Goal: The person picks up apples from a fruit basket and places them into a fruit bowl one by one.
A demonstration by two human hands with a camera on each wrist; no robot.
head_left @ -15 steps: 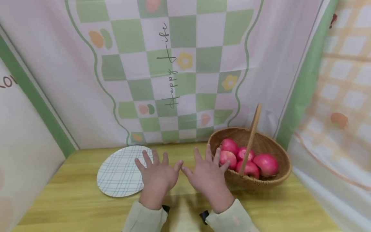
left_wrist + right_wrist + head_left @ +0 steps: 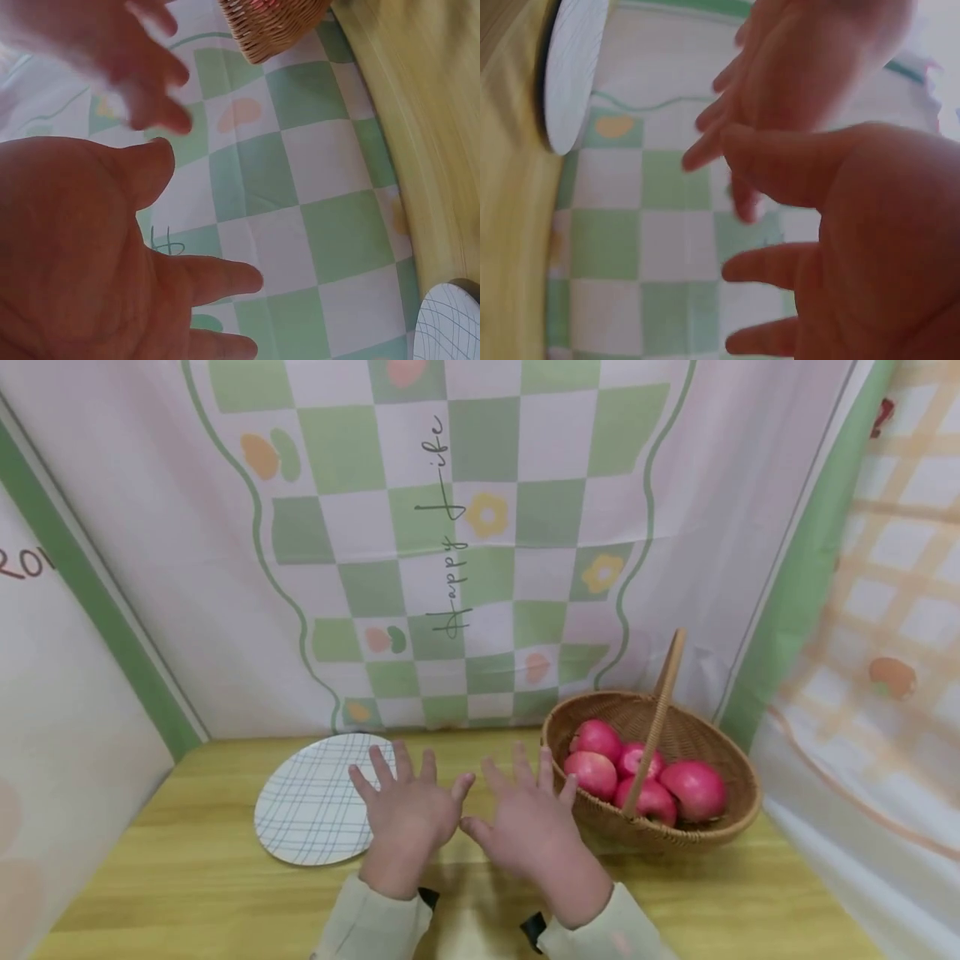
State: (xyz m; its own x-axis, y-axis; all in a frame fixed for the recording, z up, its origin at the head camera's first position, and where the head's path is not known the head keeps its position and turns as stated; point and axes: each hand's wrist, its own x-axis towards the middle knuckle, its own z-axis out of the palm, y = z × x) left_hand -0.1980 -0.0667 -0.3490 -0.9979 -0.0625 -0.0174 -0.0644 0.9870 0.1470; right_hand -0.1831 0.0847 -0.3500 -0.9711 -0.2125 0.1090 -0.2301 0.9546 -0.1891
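My left hand [image 2: 412, 822] is held over the table with its fingers spread and nothing in them. Behind and left of it lies a white oval plate [image 2: 315, 802] with a blue grid pattern, partly covered by the fingers in the head view. My right hand [image 2: 536, 831], fingers also spread and holding nothing, is just left of a brown wicker basket [image 2: 731, 777] with an arched handle. Several red apples [image 2: 693, 789] lie in the basket. The two thumbs point toward each other, close together; whether they touch I cannot tell.
The wood-grain table [image 2: 172, 877] runs back to a curtain [image 2: 480, 568] with green and white checks. A white panel [image 2: 67, 693] stands on the left, and an orange-checked cloth [image 2: 892, 610] hangs at the right, beyond the basket.
My right hand has shifted slightly left, away from the basket, and turned a little. The left hand stays nearly in place. The whole head view has shifted slightly.
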